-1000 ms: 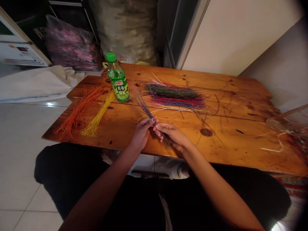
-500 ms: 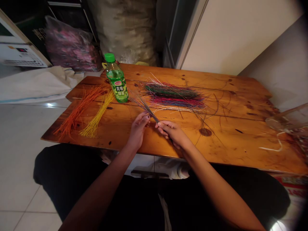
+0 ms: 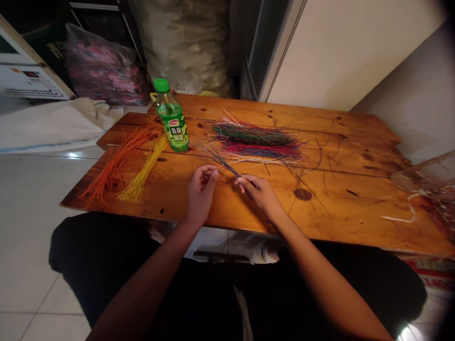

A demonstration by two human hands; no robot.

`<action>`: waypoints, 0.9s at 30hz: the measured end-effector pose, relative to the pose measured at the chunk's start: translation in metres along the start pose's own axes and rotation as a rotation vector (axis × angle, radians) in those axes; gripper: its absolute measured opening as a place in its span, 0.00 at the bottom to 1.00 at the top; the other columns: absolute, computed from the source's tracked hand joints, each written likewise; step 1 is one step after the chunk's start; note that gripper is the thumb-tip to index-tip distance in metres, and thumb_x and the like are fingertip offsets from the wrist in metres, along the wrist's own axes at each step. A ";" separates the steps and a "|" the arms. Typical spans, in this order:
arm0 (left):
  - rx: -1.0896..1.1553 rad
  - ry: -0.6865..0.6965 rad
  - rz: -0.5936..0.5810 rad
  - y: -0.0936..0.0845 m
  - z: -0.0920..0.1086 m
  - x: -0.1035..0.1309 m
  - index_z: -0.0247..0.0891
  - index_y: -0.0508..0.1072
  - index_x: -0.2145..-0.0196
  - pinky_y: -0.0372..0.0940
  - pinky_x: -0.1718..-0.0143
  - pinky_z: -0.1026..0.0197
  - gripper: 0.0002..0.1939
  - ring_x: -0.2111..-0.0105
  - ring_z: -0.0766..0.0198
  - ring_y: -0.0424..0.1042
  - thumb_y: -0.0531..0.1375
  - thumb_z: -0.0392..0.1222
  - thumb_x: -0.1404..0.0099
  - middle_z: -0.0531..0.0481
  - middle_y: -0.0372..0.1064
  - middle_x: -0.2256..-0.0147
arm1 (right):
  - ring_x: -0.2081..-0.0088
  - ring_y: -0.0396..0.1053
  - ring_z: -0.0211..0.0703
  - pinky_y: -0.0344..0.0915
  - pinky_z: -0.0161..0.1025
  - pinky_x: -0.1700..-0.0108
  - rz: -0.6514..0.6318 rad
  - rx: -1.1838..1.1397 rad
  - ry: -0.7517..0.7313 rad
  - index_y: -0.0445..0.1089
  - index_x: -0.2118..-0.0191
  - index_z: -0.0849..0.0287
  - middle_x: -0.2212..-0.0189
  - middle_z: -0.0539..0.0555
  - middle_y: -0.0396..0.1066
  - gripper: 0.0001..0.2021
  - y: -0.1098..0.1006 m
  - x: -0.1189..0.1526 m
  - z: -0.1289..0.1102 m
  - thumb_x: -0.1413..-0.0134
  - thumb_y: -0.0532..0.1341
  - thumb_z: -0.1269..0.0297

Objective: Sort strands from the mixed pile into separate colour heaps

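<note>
My right hand [image 3: 258, 194] is closed round one end of a bundle of thin dark strands [image 3: 226, 164], whose loose ends fan out up and to the left. To the left of it, my left hand [image 3: 202, 192] has thumb and forefinger pinched together near the strands; anything between those fingertips is too small to make out. Just beyond the hands, a pile of strands in green, red, blue and white [image 3: 258, 139] lies across the wooden table [image 3: 334, 203].
A green-capped drink bottle [image 3: 172, 118] stands upright left of the pile. Orange strands [image 3: 113, 166] and yellow strands [image 3: 144, 173] lie at the table's left end. Stray dark strands are scattered to the right. A clear bag [image 3: 103, 66] with pink contents sits behind the table.
My left hand has moved slightly left and away from the bundle. My right hand has shifted a little to the right, still gripping the strands.
</note>
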State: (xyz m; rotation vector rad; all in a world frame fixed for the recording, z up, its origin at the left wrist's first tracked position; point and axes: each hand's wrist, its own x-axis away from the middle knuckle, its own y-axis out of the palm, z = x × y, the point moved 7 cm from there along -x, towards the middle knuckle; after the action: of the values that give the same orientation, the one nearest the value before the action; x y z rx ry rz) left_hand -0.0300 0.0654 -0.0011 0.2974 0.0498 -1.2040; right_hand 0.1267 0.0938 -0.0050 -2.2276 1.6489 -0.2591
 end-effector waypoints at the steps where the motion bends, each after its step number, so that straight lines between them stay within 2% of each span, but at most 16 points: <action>1: -0.003 -0.005 0.014 -0.001 -0.001 -0.001 0.39 0.72 0.67 0.58 0.66 0.66 0.07 0.70 0.67 0.66 0.61 0.42 0.45 0.52 0.67 0.71 | 0.79 0.55 0.34 0.52 0.33 0.74 0.009 0.025 -0.023 0.66 0.75 0.59 0.82 0.47 0.59 0.15 0.000 0.000 -0.002 0.46 0.52 0.55; 6: -0.021 -0.011 0.035 -0.006 -0.010 -0.006 0.40 0.73 0.69 0.59 0.66 0.66 0.06 0.69 0.67 0.65 0.61 0.44 0.44 0.51 0.68 0.70 | 0.76 0.60 0.37 0.55 0.34 0.69 0.031 0.086 -0.078 0.65 0.76 0.58 0.82 0.48 0.62 0.14 0.000 0.002 -0.008 0.46 0.52 0.56; 20: -0.040 -0.008 0.065 -0.011 -0.017 -0.012 0.38 0.71 0.74 0.59 0.69 0.67 0.08 0.72 0.69 0.65 0.59 0.45 0.43 0.53 0.68 0.74 | 0.77 0.61 0.37 0.55 0.32 0.70 0.009 0.228 -0.142 0.64 0.77 0.57 0.82 0.48 0.63 0.15 0.005 0.004 -0.006 0.42 0.50 0.60; 27: -0.067 -0.017 0.069 -0.010 -0.018 -0.012 0.37 0.70 0.77 0.60 0.69 0.66 0.09 0.72 0.68 0.67 0.60 0.44 0.45 0.53 0.69 0.76 | 0.77 0.61 0.36 0.55 0.32 0.70 0.055 0.200 -0.120 0.66 0.75 0.59 0.81 0.48 0.63 0.13 -0.004 0.003 -0.006 0.44 0.51 0.60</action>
State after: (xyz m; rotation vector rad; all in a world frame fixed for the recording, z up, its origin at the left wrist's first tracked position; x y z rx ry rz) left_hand -0.0414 0.0779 -0.0178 0.2289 0.0646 -1.1338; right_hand 0.1294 0.0908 0.0022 -2.0076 1.5463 -0.2582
